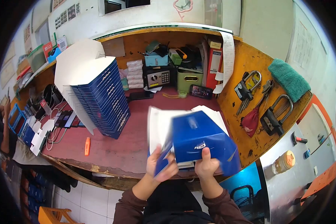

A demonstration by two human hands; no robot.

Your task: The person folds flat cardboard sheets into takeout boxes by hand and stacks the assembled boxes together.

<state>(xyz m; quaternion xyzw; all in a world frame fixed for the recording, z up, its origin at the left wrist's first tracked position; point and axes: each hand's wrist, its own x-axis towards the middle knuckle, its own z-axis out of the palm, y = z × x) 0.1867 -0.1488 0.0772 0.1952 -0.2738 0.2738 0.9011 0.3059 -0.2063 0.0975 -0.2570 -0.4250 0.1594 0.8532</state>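
Cardboard carton (198, 128) is slanting over the red desktop (112, 153); the left hand (153, 170) is clasping its blurred side flap (162, 162), and the right hand (207, 167) is pinching its front panel (186, 154), thumb outermost, fingers hidden.

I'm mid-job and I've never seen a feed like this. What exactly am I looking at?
There's no machine here: these are a person's bare hands, seen by one camera worn on the head, looking forward and down. Its wide lens bends the edges. The left hand grips a side flap of a blue carton; the right hand has its thumb on the front. Motion blurs the flaps. On the reddish desk lie white sheets behind the carton, a tall blue stack and an orange marker.
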